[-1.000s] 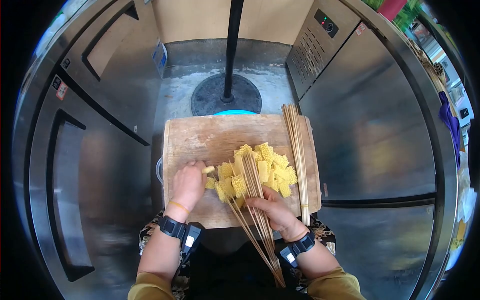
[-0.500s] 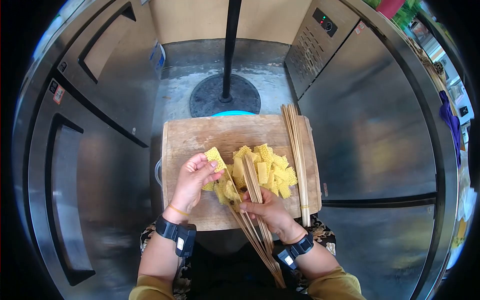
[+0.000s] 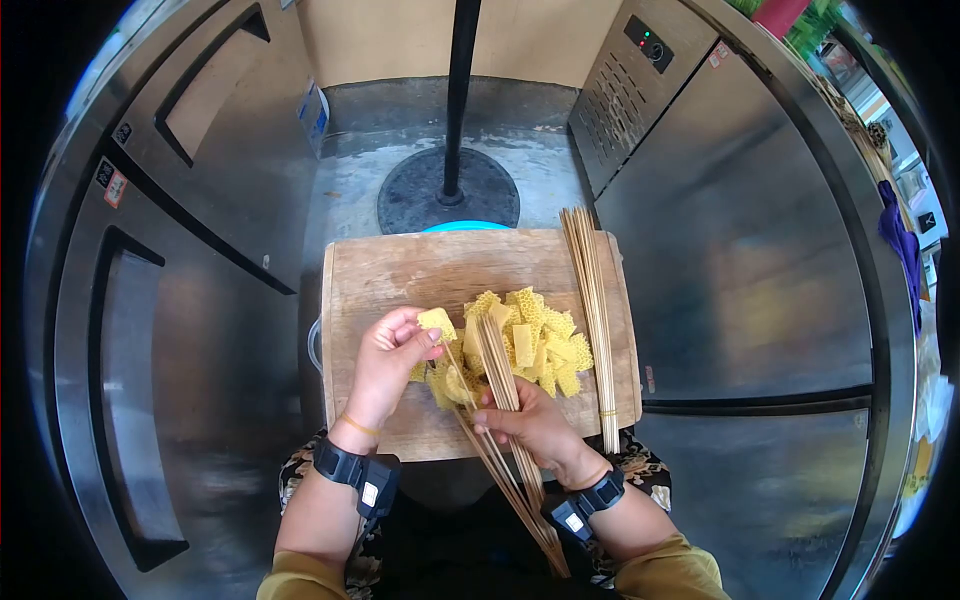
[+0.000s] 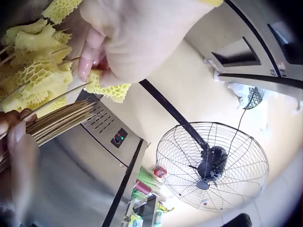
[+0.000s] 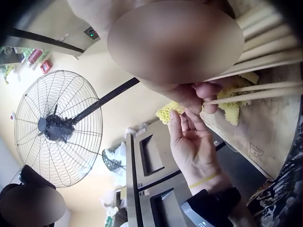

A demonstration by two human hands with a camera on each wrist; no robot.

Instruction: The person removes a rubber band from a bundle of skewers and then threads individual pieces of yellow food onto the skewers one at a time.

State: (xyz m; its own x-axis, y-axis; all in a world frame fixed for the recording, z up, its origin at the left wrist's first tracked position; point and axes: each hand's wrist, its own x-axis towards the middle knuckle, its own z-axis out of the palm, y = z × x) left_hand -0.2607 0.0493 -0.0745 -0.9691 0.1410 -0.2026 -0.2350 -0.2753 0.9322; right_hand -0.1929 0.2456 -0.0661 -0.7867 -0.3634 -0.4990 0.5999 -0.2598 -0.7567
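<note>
My left hand (image 3: pixel 380 368) pinches a pale yellow piece of honeycomb tripe (image 3: pixel 437 322) above the left half of the cutting board (image 3: pixel 385 268). A thin bamboo skewer from my right hand (image 3: pixel 542 425) reaches up to this piece; in the left wrist view its tip meets the tripe (image 4: pixel 113 91) right at the fingertips. My right hand also grips a thick bundle of bamboo skewers (image 3: pixel 497 365). Other skewers beneath it carry tripe pieces (image 4: pixel 45 80) near their tips. Behind the bundle, a pile of cut tripe (image 3: pixel 545 340) lies on the board.
A second bundle of skewers (image 3: pixel 592 320) lies along the board's right edge, overhanging front and back. Steel cabinets (image 3: pixel 740 240) stand close on both sides. Beyond the board are the round black base (image 3: pixel 420 195) and pole of a standing fan (image 4: pixel 213 165).
My left hand has risen from the board's left side with a tripe piece and turned it toward the right hand. A single skewer now stands out from the bundle and meets that piece.
</note>
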